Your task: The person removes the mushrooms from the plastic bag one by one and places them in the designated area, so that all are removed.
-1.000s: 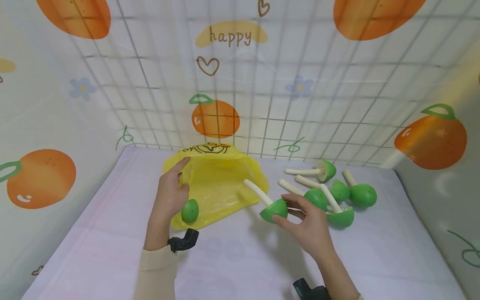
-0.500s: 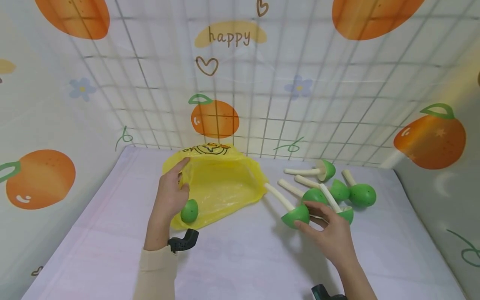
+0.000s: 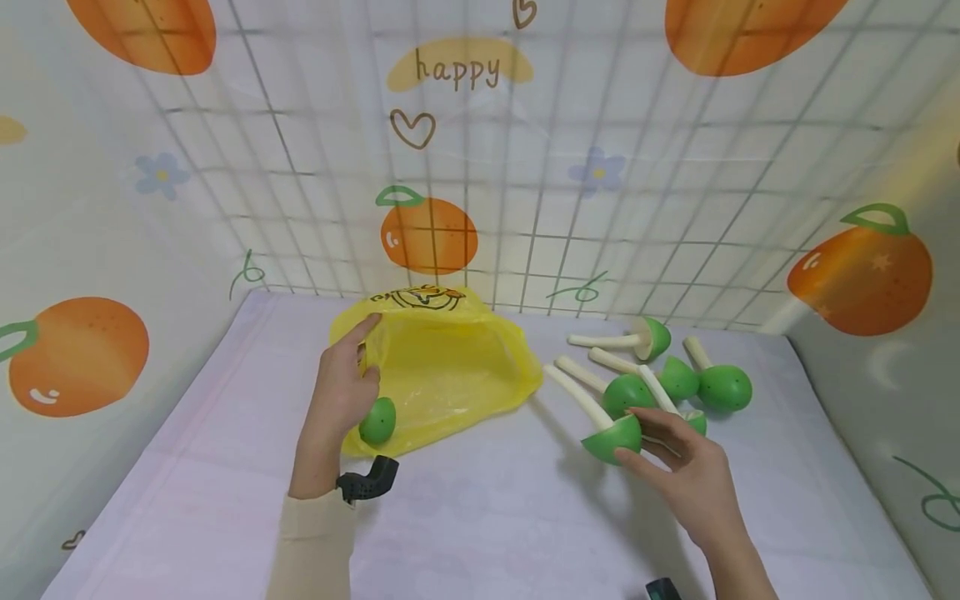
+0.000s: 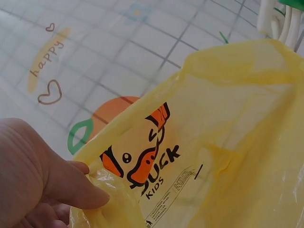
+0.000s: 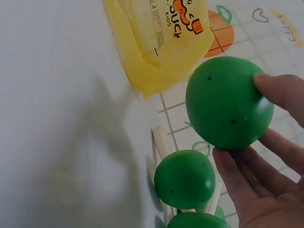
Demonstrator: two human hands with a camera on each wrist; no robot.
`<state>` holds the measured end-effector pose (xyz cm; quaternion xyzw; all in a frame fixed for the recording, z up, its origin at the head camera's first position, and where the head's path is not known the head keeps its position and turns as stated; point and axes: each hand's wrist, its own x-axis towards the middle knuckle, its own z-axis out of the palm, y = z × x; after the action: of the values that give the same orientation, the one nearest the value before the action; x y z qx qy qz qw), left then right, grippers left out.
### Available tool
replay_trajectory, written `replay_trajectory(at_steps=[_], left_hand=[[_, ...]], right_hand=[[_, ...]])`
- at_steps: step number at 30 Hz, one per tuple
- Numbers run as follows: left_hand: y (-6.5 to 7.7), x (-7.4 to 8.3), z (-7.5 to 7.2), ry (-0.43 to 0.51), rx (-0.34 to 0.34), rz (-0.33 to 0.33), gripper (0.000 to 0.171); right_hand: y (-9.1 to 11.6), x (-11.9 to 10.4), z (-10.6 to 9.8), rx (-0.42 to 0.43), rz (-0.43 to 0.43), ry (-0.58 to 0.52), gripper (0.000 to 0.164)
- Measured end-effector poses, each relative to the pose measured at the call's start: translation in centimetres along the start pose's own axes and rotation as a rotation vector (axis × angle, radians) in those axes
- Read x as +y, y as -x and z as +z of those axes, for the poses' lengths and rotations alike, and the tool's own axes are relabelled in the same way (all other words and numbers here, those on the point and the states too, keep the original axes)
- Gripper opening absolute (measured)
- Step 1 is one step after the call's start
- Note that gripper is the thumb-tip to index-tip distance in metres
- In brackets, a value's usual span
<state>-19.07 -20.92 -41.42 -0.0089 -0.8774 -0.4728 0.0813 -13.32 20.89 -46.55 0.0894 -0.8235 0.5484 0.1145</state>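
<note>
A yellow plastic bag (image 3: 450, 367) lies with its mouth spread, its left edge pinched by my left hand (image 3: 345, 387). The left wrist view shows the thumb pressing on the bag film (image 4: 118, 204) beside a printed duck. My right hand (image 3: 690, 471) holds a toy mushroom by its green cap (image 5: 230, 102), thumb on one side and fingers on the other. In the head view its white stem (image 3: 577, 396) points up and left toward the bag. Another green mushroom cap (image 3: 377, 420) shows by my left wrist, at the bag's lower left; its stem is hidden.
Several more toy mushrooms lie in a cluster at the right, among them one with its cap on its side (image 3: 654, 339) and a round-capped one (image 3: 724, 389). Behind the white table (image 3: 480, 517) stands a grid wall covered by printed cloth (image 3: 525, 208).
My right hand has moved right and slightly nearer with the mushroom, away from the bag and in front of the cluster. The left hand keeps its place on the bag.
</note>
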Motion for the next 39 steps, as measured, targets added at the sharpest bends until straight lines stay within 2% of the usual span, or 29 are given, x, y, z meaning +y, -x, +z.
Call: replay_trajectory(at_steps=[6,11,16,24,29,39], left_hand=[[-0.1,0.1,0.0,-0.004,-0.001,-0.013,0.075],[-0.1,0.1,-0.1,-0.009,-0.002,-0.023,0.074],[0.0,0.1,-0.1,-0.013,-0.001,-0.031,0.074],[0.0,0.1,0.0,-0.003,0.006,-0.026,0.072],[0.0,0.2,0.0,-0.001,0.005,-0.033,0.073],[0.0,0.4,0.0,-0.015,0.004,-0.041,0.073]], right_hand=[[0.0,0.5,-0.3,0.022,0.008,0.036,0.056],[-0.2,1.7,-0.2,0.039,0.027,0.154,0.058],[-0.1,2.8,0.0,0.022,0.034,0.265,0.061],[0.1,3.0,-0.1,-0.001,0.035,0.360,0.063],[0.2,2.7,-0.3,0.053,0.009,0.450,0.056],[0.1,2.2,0.0,0.189,-0.111,0.533,0.047]])
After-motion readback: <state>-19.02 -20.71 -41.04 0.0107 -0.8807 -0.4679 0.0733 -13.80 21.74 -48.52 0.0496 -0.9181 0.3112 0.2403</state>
